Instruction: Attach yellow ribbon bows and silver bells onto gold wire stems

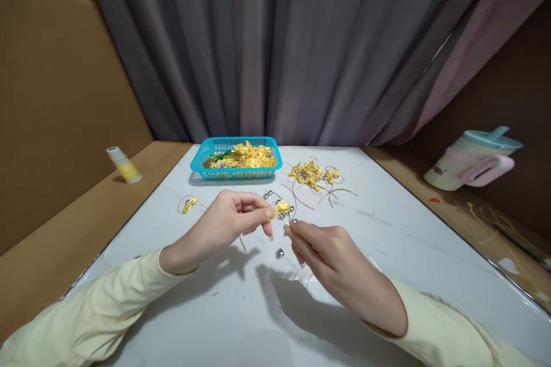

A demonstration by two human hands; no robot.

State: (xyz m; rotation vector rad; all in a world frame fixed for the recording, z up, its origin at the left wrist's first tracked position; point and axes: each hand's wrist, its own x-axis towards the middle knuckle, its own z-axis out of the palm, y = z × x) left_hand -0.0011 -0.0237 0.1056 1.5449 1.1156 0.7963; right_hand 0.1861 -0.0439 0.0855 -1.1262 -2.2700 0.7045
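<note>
Between the thumb and fingers of my left hand [241, 213] is a small yellow ribbon bow [283, 206], held above the table. My right hand [327, 249] pinches a thin white strand or stick [285, 219] whose far tip meets the bow; whether it is stiff or soft I cannot tell. Several small silver bells lie on the table just behind the fingers, partly covered by them. A single silver bell [279, 253] rests nearer to me, below the gap between both hands.
Behind my hands stands a blue basket [198, 171] with yellow bows and cords. Right of it lies a pile of yellow bows with cords [310, 175]. One corded bow [189, 204] is at left. A yellow-white tube [124, 165] and a handled cup [469, 160] flank the white table [206, 321].
</note>
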